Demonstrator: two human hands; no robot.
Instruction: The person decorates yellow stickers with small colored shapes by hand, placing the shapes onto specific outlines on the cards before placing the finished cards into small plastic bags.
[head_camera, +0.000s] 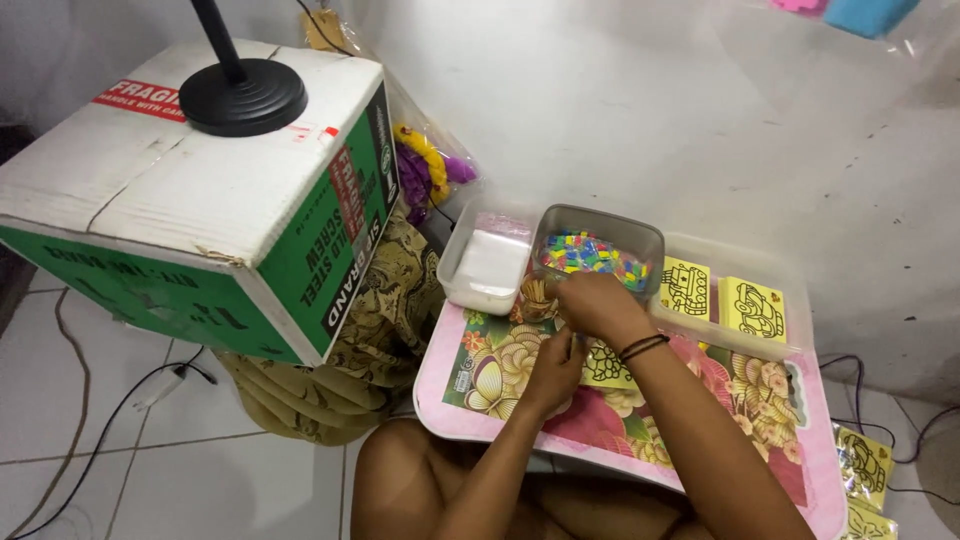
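While the right hand reaches, fingers curled and contents unseen, to the tub of coloured pieces at twelve o'clock, the left hand pins the yellow card flat. Two yellow cards at two o'clock lie unworked; progress on the pinned card is hidden.

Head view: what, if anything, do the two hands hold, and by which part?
Cannot be told. Both the left hand and the right hand are curled over a yellow card beside the bead container; fingertips are hidden.

A small yellow card with a black line drawing lies flat on the flowered pink tray, partly hidden under both hands.
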